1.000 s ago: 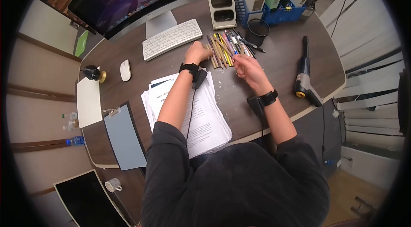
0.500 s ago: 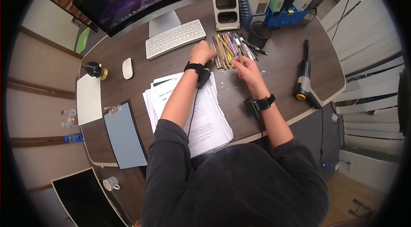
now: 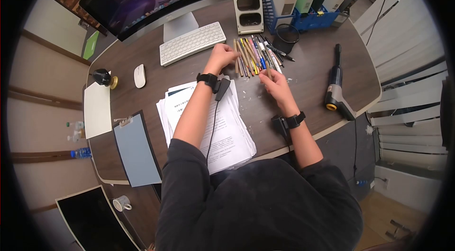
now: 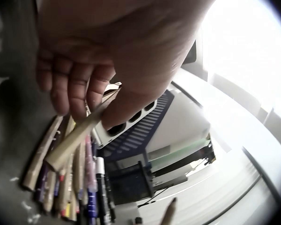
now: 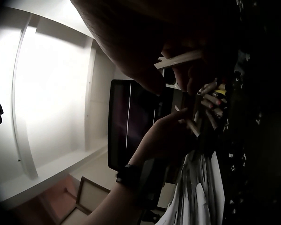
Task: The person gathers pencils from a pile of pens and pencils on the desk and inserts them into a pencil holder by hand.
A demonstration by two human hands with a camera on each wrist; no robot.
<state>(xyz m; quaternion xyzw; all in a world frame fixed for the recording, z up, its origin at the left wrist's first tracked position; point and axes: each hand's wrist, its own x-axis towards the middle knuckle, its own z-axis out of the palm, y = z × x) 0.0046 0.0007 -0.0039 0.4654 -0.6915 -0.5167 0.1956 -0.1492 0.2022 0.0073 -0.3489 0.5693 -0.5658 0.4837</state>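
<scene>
My left hand (image 3: pixel 222 58) is at the left end of a row of pens and pencils (image 3: pixel 250 57) on the desk. In the left wrist view its thumb and index finger pinch a light wooden pencil (image 4: pixel 74 143), slanted above the others. My right hand (image 3: pixel 278 91) is in front of the row and grips another wooden pencil (image 3: pixel 268 68) between thumb and fingers. That pencil's dark, pointed end (image 4: pixel 171 206) also shows low in the left wrist view. The right wrist view is dark around the hand.
Behind the row stand a black mesh pen cup (image 3: pixel 286 38), a white three-slot holder (image 3: pixel 248 7) and a blue basket (image 3: pixel 315 19) of binders. A keyboard (image 3: pixel 193 43) lies left, a paper stack (image 3: pixel 222 132) in front, a handheld vacuum (image 3: pixel 335 85) right. Pale shavings (image 3: pixel 245 97) dot the desk.
My right hand has drawn back from the row toward my body with its pencil. The left hand stays at the row's left end, moving only slightly.
</scene>
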